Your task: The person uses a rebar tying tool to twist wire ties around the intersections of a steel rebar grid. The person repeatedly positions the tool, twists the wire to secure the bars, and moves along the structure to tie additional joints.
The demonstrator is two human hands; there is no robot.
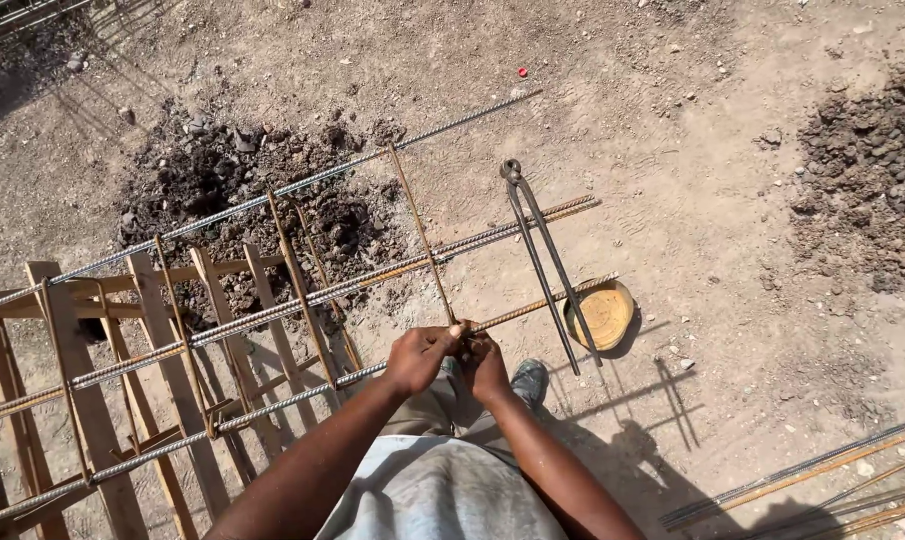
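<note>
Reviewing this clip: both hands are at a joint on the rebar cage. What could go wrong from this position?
Both hands, left hand and right hand, are bare and pinch a stirrup against a long bar, so sharp rusty ends could cut fingers. The long pincers hang on the bars close by and might slip off toward the shoe. The cage rests on a wooden trestle and may shift.

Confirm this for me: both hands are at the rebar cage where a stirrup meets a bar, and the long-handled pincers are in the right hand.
Not quite. Both the left hand and the right hand are at the rebar cage where a stirrup meets a bar, but the pincers are in neither hand: they rest across the bars to the right, beside a yellow dish. The head view shows it.
</note>
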